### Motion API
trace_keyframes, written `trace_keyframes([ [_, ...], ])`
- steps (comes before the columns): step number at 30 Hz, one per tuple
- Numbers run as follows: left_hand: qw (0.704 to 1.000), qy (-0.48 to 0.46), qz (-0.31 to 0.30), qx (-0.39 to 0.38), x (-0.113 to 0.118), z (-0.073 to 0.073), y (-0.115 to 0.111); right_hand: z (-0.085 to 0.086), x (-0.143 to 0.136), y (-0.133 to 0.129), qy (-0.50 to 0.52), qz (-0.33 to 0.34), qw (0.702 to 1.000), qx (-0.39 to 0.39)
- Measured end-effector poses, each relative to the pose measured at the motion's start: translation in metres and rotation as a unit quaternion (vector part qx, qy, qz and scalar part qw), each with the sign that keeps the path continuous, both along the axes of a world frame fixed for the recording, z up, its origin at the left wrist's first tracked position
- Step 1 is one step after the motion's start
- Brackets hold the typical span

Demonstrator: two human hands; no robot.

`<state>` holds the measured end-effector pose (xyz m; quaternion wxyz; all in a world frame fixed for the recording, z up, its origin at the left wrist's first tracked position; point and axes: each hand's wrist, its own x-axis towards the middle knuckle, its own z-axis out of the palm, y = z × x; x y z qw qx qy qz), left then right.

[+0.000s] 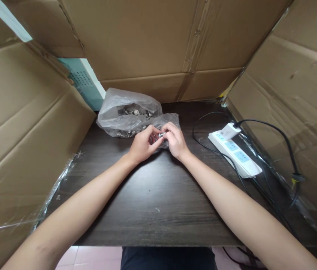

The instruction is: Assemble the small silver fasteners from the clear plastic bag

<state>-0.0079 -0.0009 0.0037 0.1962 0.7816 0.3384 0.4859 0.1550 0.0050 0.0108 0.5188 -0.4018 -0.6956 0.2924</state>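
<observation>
Near the middle of the table, my left hand [146, 143] and my right hand [176, 141] meet with their fingertips almost touching. Between them is a small silver metal part [161, 135], pinched by the fingers of both hands; its exact kind is too small to make out. Behind my hands lies an open clear plastic bag [131, 98] with many small metal pieces [136, 112] inside. A second crumpled clear plastic bag [172, 119] sits right behind and under my fingers, partly hidden by them.
A white power strip [238, 155] with a plugged-in white adapter [231, 131] lies at the right. Black cables [284, 140] loop around it. Cardboard walls [147, 37] enclose the dark wooden table [135, 210] on the left, back and right.
</observation>
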Motion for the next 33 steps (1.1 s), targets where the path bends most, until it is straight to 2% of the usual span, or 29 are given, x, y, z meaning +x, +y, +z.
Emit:
trace_keyframes([
  [3, 1.0, 0.003, -0.008, -0.005, 0.0001, -0.0004, -0.0005, -0.0007, -0.0017, 0.0004, -0.002, 0.001, 1.0, -0.006],
  [8, 1.0, 0.007, -0.004, -0.008, 0.0005, -0.0001, 0.0003, 0.0009, -0.0023, -0.0012, -0.013, -0.039, 0.999, -0.02],
  [15, 1.0, 0.006, 0.013, -0.018, 0.0013, 0.0012, 0.001, -0.0006, -0.0007, 0.0011, 0.004, -0.023, 1.0, -0.017],
  [18, 1.0, 0.009, 0.01, -0.022, 0.0012, 0.0012, 0.0012, -0.0008, -0.0025, 0.0014, -0.016, -0.033, 0.999, -0.007],
  [24, 0.999, 0.012, 0.01, -0.03, 0.0009, 0.0005, 0.0015, 0.0006, -0.0037, -0.0004, -0.024, -0.056, 0.997, -0.039],
  [28, 0.999, 0.007, 0.029, -0.033, 0.0007, -0.0001, 0.0014, 0.0017, -0.0018, -0.0008, -0.004, -0.036, 0.999, -0.031],
  [33, 0.999, 0.006, 0.023, -0.021, 0.0002, -0.0003, 0.0016, 0.0022, -0.0018, 0.0009, -0.02, -0.013, 1.0, -0.021],
])
